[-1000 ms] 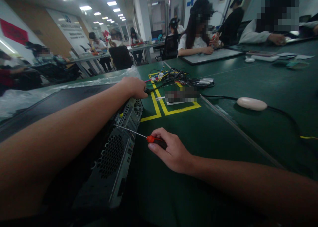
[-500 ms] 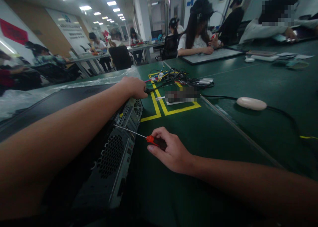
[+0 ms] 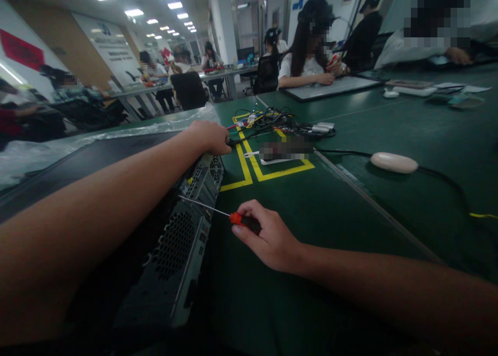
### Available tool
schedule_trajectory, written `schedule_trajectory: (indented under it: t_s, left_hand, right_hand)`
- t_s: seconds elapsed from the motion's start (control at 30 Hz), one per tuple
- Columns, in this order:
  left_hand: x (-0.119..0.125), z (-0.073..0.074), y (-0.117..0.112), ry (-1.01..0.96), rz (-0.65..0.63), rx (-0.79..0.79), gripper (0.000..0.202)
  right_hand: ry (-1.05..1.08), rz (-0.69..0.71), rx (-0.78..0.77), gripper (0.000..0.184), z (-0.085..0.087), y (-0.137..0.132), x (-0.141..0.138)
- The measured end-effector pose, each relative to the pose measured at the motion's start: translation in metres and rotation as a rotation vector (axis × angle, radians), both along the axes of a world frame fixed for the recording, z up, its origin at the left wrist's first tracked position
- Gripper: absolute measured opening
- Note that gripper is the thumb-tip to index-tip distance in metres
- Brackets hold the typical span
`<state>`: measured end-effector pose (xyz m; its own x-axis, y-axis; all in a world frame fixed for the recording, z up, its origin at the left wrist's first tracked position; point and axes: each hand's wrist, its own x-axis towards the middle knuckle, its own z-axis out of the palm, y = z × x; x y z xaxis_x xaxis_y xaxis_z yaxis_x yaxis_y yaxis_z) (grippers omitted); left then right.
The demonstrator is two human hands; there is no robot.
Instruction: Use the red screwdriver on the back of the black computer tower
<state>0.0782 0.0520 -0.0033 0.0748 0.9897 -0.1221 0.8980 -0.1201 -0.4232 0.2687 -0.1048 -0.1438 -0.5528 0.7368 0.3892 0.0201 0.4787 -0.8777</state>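
A dark computer case (image 3: 187,293) lies at the left, with its metal back panel of vents and ports facing right. My left hand (image 3: 210,137) rests on the far corner of the case, fingers curled over its edge; a black cable (image 3: 245,137) shows right at the fingertips. My right hand (image 3: 268,236) is closed around the red and black handle of a screwdriver (image 3: 237,219). The screwdriver's thin shaft points left, and its tip meets the back panel near the slots. What lies under the tip is too small to tell.
Clear plastic sheeting (image 3: 23,161) lies behind the case. A pile of cables (image 3: 276,118) sits on the green table (image 3: 350,205), near yellow tape (image 3: 272,175) and a blurred-out item. A white oval device (image 3: 393,162) on a cord lies rightward. Several people sit beyond.
Almost nothing differs. My right hand has shifted very slightly at the screwdriver handle; the left hand and the case stay where they were.
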Motion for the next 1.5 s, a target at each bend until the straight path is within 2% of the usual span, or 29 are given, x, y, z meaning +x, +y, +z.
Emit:
schedule_trajectory:
  t_s: [0.37, 0.73, 1.03, 1.23, 1.5]
  left_hand:
    - [0.0003, 0.0009, 0.0007, 0.02, 0.002, -0.011, 0.067]
    - [-0.0006, 0.0012, 0.0, 0.025, 0.001, -0.005, 0.068]
    - [0.0007, 0.0019, -0.0008, 0.028, -0.012, -0.016, 0.068]
    - [0.0012, 0.0022, -0.0016, 0.045, -0.017, -0.012, 0.065]
    - [0.0014, 0.0024, -0.0018, 0.042, -0.011, -0.007, 0.067]
  right_hand:
    - [0.002, -0.01, 0.017, 0.011, -0.0027, 0.0011, -0.0005]
    - [-0.053, -0.023, 0.074, 0.009, 0.0045, -0.0002, 0.0026]
    - [-0.034, -0.004, 0.101, 0.015, 0.0029, 0.0017, 0.0009]
    - [-0.038, -0.029, 0.044, 0.016, 0.0026, -0.0005, 0.002]
    - [-0.051, -0.035, 0.046, 0.012, 0.0023, 0.0004, 0.0016]
